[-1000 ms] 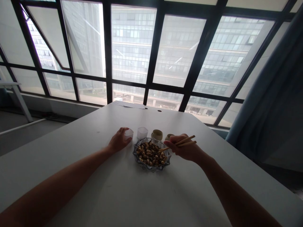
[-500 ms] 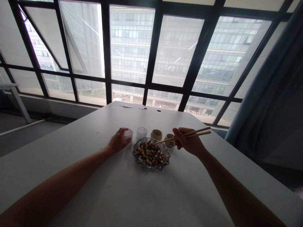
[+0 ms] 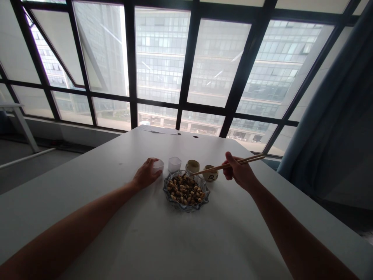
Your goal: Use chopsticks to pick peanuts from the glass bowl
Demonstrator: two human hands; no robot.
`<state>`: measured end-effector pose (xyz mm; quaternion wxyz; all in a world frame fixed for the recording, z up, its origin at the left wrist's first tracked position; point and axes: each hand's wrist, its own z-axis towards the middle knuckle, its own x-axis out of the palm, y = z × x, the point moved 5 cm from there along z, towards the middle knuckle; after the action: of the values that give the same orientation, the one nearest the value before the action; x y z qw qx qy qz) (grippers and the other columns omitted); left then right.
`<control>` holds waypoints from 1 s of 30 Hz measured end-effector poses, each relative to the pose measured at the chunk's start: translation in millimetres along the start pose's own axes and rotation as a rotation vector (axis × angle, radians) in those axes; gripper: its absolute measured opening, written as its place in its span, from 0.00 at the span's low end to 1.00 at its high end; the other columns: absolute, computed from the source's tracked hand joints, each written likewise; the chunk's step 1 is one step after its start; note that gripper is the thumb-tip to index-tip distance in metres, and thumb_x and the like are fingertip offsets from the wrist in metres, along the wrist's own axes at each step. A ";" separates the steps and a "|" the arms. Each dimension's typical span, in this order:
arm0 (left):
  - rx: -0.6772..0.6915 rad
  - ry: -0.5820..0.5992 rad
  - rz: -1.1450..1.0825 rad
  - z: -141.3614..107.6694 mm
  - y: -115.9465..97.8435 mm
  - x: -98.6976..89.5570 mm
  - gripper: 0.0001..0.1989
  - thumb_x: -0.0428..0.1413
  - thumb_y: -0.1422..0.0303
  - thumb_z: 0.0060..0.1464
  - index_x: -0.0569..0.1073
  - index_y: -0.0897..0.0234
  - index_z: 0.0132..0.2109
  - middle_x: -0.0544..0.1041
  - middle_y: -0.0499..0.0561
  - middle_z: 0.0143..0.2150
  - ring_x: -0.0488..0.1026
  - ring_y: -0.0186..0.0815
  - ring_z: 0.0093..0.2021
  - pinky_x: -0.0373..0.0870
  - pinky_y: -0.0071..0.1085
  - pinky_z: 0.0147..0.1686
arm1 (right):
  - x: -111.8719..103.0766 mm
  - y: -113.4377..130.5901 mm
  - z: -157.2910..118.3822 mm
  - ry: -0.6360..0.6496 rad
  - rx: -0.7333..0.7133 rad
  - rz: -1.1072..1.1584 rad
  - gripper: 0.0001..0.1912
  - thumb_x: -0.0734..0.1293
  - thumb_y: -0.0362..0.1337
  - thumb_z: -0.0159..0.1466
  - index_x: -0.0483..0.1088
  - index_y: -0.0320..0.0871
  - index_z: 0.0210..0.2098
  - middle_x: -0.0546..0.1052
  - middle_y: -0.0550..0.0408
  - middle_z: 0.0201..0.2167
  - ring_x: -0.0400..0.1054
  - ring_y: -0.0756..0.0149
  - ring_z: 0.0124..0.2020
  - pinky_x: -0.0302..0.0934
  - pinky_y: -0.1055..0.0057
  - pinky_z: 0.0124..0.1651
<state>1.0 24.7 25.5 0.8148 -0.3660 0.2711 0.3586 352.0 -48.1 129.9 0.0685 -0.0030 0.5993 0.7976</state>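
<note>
My left hand (image 3: 147, 173) is wrapped round a small translucent plastic cup (image 3: 158, 166) standing on the white table. Beside it is a second translucent cup (image 3: 174, 164). My right hand (image 3: 237, 171) grips a pair of wooden chopsticks (image 3: 221, 166), whose tips point left over the far rim of a glass bowl (image 3: 186, 209). Nuts in shells (image 3: 185, 188), like pistachios, fill the bowl. Behind it stands a cream ceramic cup (image 3: 192, 166); another ceramic cup (image 3: 210, 174) with a dark written character sits to its right. Whether the tips pinch anything is too small to tell.
The white table (image 3: 131, 233) reaches to the large windows. Papers (image 3: 160, 130) lie at its far edge, close to a dark round hole (image 3: 196, 137). On the right hangs a blue curtain (image 3: 317, 105).
My right hand has moved to the right with the chopsticks, uncovering more of the marked ceramic cup. The chopstick tips have shifted slightly up and right. My left hand stays on its cup.
</note>
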 end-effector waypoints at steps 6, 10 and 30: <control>0.007 -0.008 -0.015 0.0 -0.4 0.0 0.24 0.56 0.63 0.53 0.64 0.61 0.56 0.70 0.59 0.57 0.74 0.47 0.51 0.73 0.45 0.50 | -4.7 -8.1 4.8 -0.015 0.133 0.184 0.25 0.71 0.56 0.59 0.68 0.41 0.21 0.68 0.57 0.11 0.60 0.73 0.10 0.55 0.77 0.11; 0.005 0.007 -0.012 -0.1 -0.4 0.7 0.24 0.56 0.62 0.54 0.64 0.63 0.56 0.70 0.60 0.57 0.73 0.49 0.51 0.73 0.47 0.50 | -5.0 -13.1 8.3 0.047 0.273 0.410 0.24 0.67 0.51 0.65 0.64 0.42 0.21 0.63 0.61 0.10 0.54 0.77 0.09 0.52 0.78 0.12; 0.158 -0.147 -0.125 0.4 -4.2 -5.7 0.32 0.60 0.72 0.46 0.63 0.62 0.59 0.71 0.58 0.54 0.72 0.47 0.53 0.72 0.45 0.53 | -7.0 -13.0 9.3 0.011 0.264 0.462 0.23 0.64 0.47 0.68 0.64 0.42 0.21 0.64 0.60 0.10 0.53 0.75 0.09 0.52 0.78 0.12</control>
<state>1.0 20.8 31.4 0.8795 -0.2895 0.2147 0.3107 361.2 -36.4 120.7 -0.1188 0.1383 0.6833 0.7070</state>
